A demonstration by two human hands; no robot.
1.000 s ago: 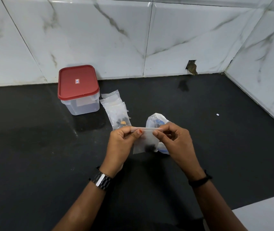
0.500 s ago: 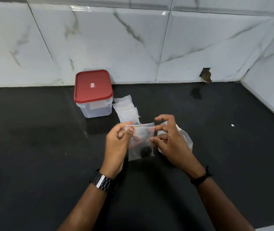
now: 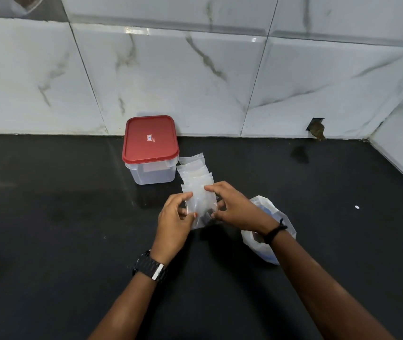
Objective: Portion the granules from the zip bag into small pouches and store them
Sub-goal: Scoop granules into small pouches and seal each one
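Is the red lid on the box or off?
On. The red lid sits flat over the top of the clear box, covering its whole rim, beside the stack of small pouches.

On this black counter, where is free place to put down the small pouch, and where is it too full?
Free: the wide counter left of the red-lidded container, and the stretch right of the zip bag toward the corner wall. Crowded: the middle, where the left hand and right hand hold the pouch over the pouch stack beside the container.
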